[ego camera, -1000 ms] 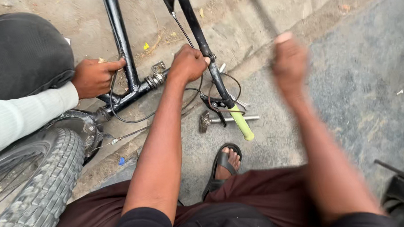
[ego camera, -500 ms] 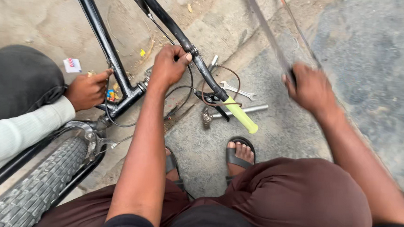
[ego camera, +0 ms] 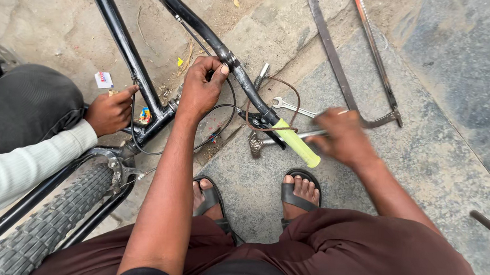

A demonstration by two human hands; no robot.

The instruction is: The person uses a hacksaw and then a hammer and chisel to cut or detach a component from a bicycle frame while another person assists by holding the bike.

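I see a black bicycle frame (ego camera: 127,50) lying on the stone ground (ego camera: 436,166), its knobby tyre (ego camera: 41,232) at the bottom-left corner of the ground in view. A hacksaw (ego camera: 368,66) lies toward the top-right. My left hand (ego camera: 201,89) wraps a frame tube (ego camera: 206,36), fingers curled tight around it, near the middle of the ground. My right hand (ego camera: 342,136) is blurred, fingers closed around a metal tool (ego camera: 290,136) just beside the yellow-green handlebar grip (ego camera: 297,143); I cannot tell what kind of tool. A spanner (ego camera: 290,106) lies just above it. Another person's hand (ego camera: 110,111) in a white sleeve (ego camera: 22,169) touches the frame joint, finger pointing. Sandals (ego camera: 301,193) below.
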